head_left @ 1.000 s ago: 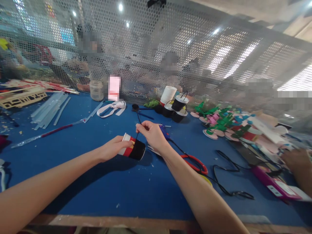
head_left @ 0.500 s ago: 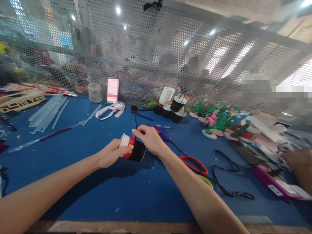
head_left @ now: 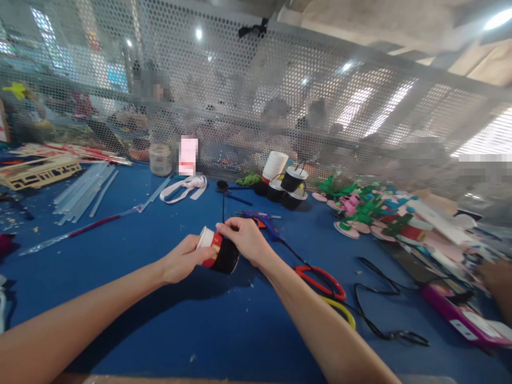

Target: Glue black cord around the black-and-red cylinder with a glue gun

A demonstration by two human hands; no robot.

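Note:
Tilted on its side above the table, a paper cup with a red band has black yarn wound around one end. My left hand is closed around the cup's white rim end, thumb on the red band. At the black edge, my right hand pinches the yarn against the cup. From those fingers a strand runs back to a small dark ball. Just behind my right hand lies a blue and orange glue gun.
Black-wrapped cups and stacked white cups stand at the back. Glue sticks and a jar are left. Scissors with red and yellow handles, a cable, craft plants and another person's hand are right.
My right fingers have come down closer onto the cup's black edge, pressing the yarn there. The left hand keeps its hold. The whole view has shifted slightly downward in the picture.

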